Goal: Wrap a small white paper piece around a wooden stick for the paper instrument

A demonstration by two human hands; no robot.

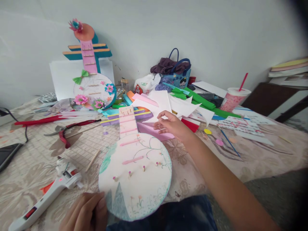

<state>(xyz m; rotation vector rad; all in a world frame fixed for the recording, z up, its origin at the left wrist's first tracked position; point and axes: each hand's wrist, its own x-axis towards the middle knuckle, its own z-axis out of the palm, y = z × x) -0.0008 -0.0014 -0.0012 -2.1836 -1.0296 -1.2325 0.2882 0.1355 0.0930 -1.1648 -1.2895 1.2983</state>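
Note:
A handmade paper guitar with a round white body, painted plants and small pegs lies in front of me, its pink neck pointing away. My left hand grips the near left edge of its round body. My right hand reaches past the neck, fingers curled on a pale pink sheet in the paper pile. A second, finished paper guitar with flowers leans upright against the wall.
A white glue gun lies at the near left. Red-handled scissors and sticks lie beyond it. Green, white and pink paper scraps, a blue bag and a pink cup with straw crowd the back. A dark phone sits far left.

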